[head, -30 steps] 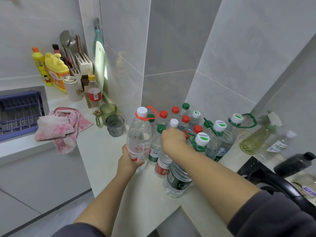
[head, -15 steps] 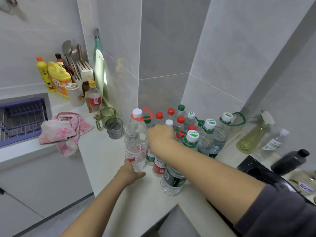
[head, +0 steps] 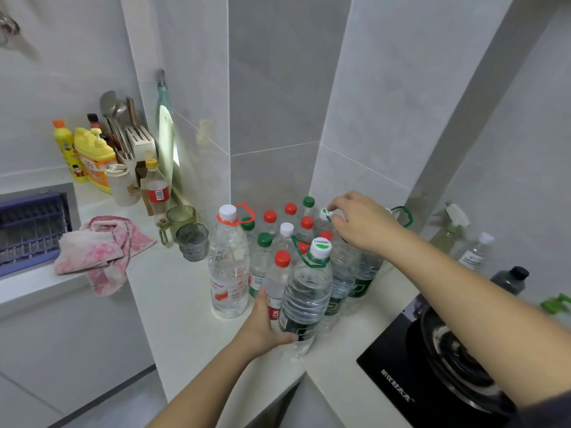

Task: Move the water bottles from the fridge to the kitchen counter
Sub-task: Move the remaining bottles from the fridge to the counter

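Left hand [head: 265, 329] is wrapped low around the big front bottle [head: 304, 301], thumb up its side and fingers curled round its dark label, the forearm coming in low from the near edge. The right hand [head: 361, 223] reaches over and behind that bottle, fingertips closed in a pinch on the white-and-green cap [head: 323, 212] of a bottle further back. All the water bottles [head: 261, 264] stand on the pale surface [head: 173, 304], packed touching one another in the corner behind the big front bottle. Packed that tightly, tall bottles could topple in a row if either hand tugs sideways. The big front bottle stands near the surface's edge, so a nudge forward might send it off, or toward the stove [head: 389, 366] to its right.
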A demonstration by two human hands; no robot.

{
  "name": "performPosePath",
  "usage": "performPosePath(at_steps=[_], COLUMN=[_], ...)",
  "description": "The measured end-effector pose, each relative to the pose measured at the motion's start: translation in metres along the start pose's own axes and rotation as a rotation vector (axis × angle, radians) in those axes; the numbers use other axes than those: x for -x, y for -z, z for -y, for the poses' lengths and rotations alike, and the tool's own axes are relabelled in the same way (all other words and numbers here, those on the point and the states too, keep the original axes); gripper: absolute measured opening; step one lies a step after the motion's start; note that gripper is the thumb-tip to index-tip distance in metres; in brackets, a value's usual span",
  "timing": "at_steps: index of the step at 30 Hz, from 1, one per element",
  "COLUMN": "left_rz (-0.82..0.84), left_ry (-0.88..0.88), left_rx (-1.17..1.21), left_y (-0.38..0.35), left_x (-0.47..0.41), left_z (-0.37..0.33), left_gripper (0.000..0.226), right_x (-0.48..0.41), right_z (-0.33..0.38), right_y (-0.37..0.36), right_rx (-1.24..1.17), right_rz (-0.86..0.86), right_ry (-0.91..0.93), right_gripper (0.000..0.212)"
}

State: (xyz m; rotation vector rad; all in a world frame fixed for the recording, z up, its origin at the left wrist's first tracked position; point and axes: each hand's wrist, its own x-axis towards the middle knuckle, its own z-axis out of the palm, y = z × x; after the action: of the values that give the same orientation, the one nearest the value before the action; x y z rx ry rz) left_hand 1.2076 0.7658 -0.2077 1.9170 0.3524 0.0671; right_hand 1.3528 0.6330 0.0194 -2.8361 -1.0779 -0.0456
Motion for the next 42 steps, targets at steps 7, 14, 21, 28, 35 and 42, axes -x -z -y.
performPosePath(at_steps=[7,14,21,28,35,42], left_rz=[-0.023,-0.005,-0.019,-0.251,-0.449,-0.509], left_ry=[0.064,0.092,0.058,0.009,0.113,0.193], left_rx=[0.073,0.037,0.098,0.090,-0.062,-0.095], left_y=[-0.021,-0.024,-0.028,-0.055,-0.082,-0.091], left_x=[-0.015,-0.026,-0.021,0.005,0.004,-0.002], left_z=[0.006,0.016,0.019,0.009,0.000,-0.004], left_gripper=[0.159,0.162,0.156,0.136,0.128,0.115], right_x=[0.007,-0.005,0.001,0.051,0.053,0.038], right_z=[-0.035,-0.050,-0.055,-0.092,-0.144,-0.120], right_y=[-0.028,-0.036,-0.045,-0.100,-0.181,-0.223], right_rx=[-0.145,-0.182,-0.257,-0.870,-0.934,-1.052], right_rz=[0.105,0.054,-0.023,-0.294,0.037,-0.037], right_ry=[0.066,0.157,0.188,-0.119,-0.394,-0.336], right_gripper=[0.041,0.038,0.041,0.026,0.116,0.149])
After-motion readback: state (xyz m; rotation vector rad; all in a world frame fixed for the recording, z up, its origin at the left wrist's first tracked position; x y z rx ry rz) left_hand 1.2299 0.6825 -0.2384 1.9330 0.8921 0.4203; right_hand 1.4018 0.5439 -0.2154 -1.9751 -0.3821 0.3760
